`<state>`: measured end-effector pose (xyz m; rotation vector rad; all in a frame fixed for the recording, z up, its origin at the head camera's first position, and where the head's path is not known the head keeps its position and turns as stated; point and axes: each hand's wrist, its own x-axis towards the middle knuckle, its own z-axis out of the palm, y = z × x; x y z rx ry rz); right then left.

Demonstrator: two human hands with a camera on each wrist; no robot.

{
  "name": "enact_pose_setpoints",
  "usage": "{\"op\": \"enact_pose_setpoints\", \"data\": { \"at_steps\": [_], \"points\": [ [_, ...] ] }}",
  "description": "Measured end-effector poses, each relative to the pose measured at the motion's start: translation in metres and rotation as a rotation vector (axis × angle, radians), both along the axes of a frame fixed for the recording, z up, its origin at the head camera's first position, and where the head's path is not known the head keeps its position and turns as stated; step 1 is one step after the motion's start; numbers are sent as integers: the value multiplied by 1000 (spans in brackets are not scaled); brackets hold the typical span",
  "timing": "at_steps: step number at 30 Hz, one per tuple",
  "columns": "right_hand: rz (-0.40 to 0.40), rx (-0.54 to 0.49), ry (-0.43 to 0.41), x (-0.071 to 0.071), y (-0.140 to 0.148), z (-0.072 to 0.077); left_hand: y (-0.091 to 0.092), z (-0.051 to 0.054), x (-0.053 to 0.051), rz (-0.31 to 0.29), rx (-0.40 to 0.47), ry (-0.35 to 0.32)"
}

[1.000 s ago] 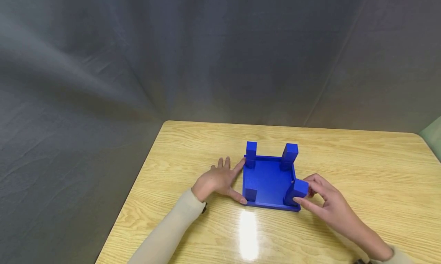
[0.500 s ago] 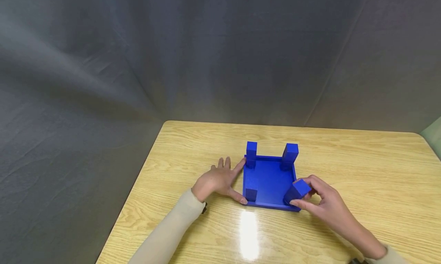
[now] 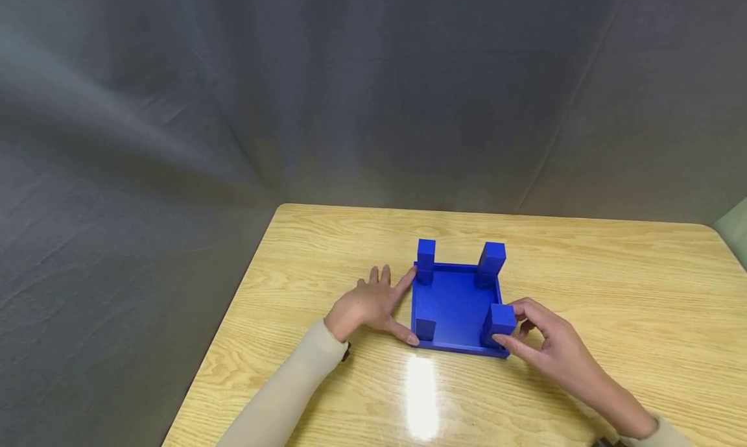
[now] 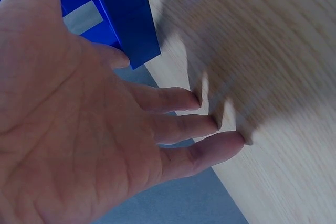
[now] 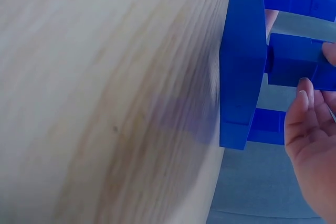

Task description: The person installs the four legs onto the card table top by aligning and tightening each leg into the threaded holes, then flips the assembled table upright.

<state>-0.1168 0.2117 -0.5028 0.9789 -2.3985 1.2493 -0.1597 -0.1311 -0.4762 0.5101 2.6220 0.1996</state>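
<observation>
A shallow blue square base [image 3: 458, 307] with a raised rim lies on the table, blue posts standing at three corners. My right hand [image 3: 545, 337] pinches the near-right post [image 3: 496, 322] between thumb and fingers; in the right wrist view this post [image 5: 294, 59] shows a small gap at the base's rim. The far-left post [image 3: 426, 255] and far-right post [image 3: 491, 260] stand upright, untouched. A low dark square [image 3: 425, 330] marks the near-left corner. Spread along the left side, my left hand [image 3: 373, 304] touches the rim with thumb and index finger; its other fingertips [image 4: 231, 140] rest on the table.
The wood-grain table [image 3: 327, 239] extends around the base on all sides. A dark grey curtain [image 3: 408, 96] hangs behind it and on the left. A bright light reflection lies on the tabletop in front of the base.
The near-right post has turned in my right hand, first to a slanted angle, then back nearly square with the base. My left hand and the base have stayed in place.
</observation>
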Motion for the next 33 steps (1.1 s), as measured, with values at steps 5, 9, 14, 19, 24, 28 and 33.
{"op": "enact_pose_setpoints", "data": {
  "at_steps": [5,9,14,19,24,28,33],
  "points": [
    [35,8,-10,1,2,1,0,-1,0,2,1,-4],
    [33,7,-30,1,2,2,0,-2,0,2,1,-2],
    [28,-4,-12,-1,2,-2,0,-2,-1,4,11,-4],
    [12,-13,6,-3,1,-6,0,-2,0,2,9,-1],
    [-8,-6,-14,-2,0,-6,0,-2,0,-1,3,3],
    [-8,2,-50,1,-1,-5,1,-2,0,-5,-4,6],
    [-19,14,-44,1,-1,-5,1,-1,0,-5,-12,7]
  ]
}}
